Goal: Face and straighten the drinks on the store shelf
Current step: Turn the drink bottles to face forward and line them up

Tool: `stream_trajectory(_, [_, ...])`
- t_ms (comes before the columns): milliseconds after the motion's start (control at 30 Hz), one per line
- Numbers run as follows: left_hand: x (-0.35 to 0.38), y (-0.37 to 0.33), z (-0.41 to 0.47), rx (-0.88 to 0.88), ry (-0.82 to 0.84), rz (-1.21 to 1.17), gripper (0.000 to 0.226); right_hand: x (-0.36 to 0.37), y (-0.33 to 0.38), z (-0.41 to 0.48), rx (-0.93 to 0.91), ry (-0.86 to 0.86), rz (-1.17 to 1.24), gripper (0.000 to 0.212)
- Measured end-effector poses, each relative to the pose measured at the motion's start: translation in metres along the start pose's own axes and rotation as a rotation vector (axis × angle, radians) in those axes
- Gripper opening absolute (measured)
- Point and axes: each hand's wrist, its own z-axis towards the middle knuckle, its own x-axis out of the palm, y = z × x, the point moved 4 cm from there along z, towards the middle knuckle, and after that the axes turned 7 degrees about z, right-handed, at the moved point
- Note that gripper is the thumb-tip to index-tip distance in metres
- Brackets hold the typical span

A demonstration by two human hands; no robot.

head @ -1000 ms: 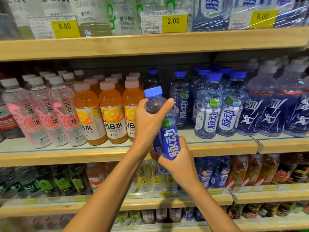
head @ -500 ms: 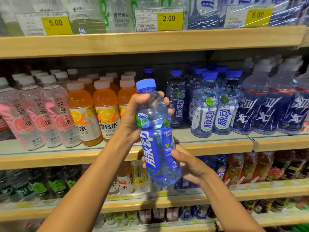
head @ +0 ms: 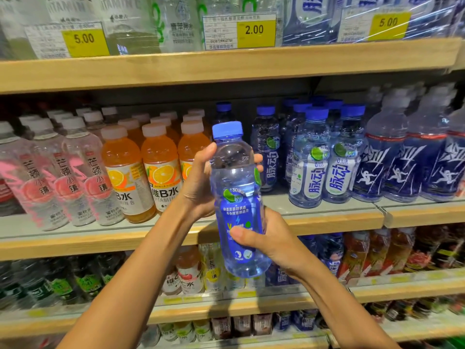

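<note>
Wooden-edged shelf (head: 327, 219) with orange bottles (head: 161, 170), blue-capped bottles (head: 312, 162).

Clear glossy plastic bottle (head: 239, 197) with shiny blue film label, smooth blue plastic cap (head: 227, 129), matt light wood shelf edge (head: 226, 64), glossy yellow paper price tags (head: 255, 31)

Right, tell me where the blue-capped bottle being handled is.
In the head view, centre frame, the blue-capped bottle is held off the shelf in both hands, left hand high, right hand low, before the orange drinks.

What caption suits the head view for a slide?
Both hands, left hand and right hand, hold a blue-capped bottle upright before the drinks shelf.
</note>
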Motion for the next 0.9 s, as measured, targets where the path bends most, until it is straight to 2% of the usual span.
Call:
stream_trajectory(100, [-0.012, 0.004, 0.0, 0.006, -0.191, 0.223, 0.061, -0.012, 0.004, 0.003, -0.086, -0.149, -0.126, 0.036])
stream_trajectory(167, [-0.019, 0.013, 0.0, 0.086, -0.291, 0.344, 0.041, -0.02, 0.006, 0.004, -0.131, -0.258, -0.213, 0.045])
stream_trajectory(233, [-0.025, 0.022, -0.005, 0.196, -0.361, 0.592, 0.02, -0.032, 0.005, 0.006, -0.162, -0.357, -0.312, 0.055])
stream_trajectory(333, [-0.036, 0.044, -0.015, 0.34, -0.322, 1.208, 0.02, -0.048, 0.002, 0.01, -0.163, -0.505, -0.44, 0.063])
stream_trajectory(500, [-0.042, 0.072, -0.02, 0.512, -0.096, 1.91, 0.037, -0.064, -0.007, 0.021, -0.162, -0.692, -0.515, 0.068])
stream_trajectory(600, [-0.047, 0.083, -0.019, 0.648, 0.036, 2.057, 0.034, -0.068, -0.014, 0.029, -0.158, -0.783, -0.548, 0.08])
stream_trajectory(700, [-0.052, 0.088, -0.016, 0.681, 0.052, 2.091, 0.033, -0.07, -0.017, 0.036, -0.128, -0.828, -0.578, 0.09])
stream_trajectory(800, [-0.053, 0.09, -0.016, 0.681, 0.049, 2.092, 0.033, -0.072, -0.019, 0.035, -0.129, -0.797, -0.596, 0.084])
stream_trajectory(900, [-0.054, 0.09, -0.017, 0.666, 0.057, 2.069, 0.033, -0.07, -0.021, 0.018, -0.223, -0.835, -0.678, 0.074])
